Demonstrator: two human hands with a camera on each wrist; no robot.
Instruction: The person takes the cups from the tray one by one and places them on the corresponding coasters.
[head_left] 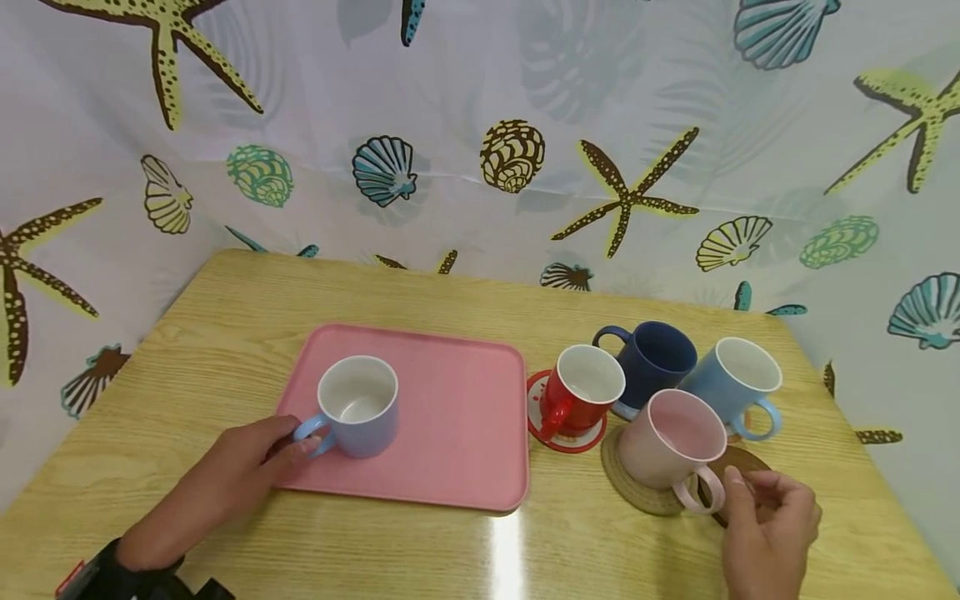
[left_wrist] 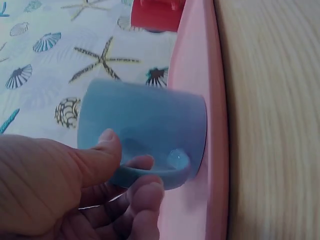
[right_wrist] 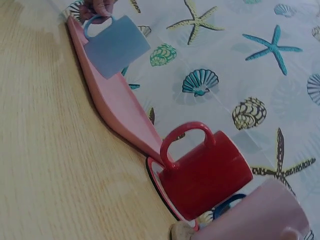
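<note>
On the pink tray stands a light blue mug with a white inside, upright near the left side. My left hand pinches its handle between thumb and fingers; the left wrist view shows this grip on the mug up close. At the right, a pink mug sits on a round woven coaster, handle toward me. Beside that handle is my right hand, fingers loosely bent, over a dark brown coaster that it partly hides. The right hand is outside the right wrist view.
A red mug stands on a red and white coaster against the tray's right side. Behind the pink mug are a navy mug and another light blue mug, closely grouped. A patterned cloth hangs behind the wooden table.
</note>
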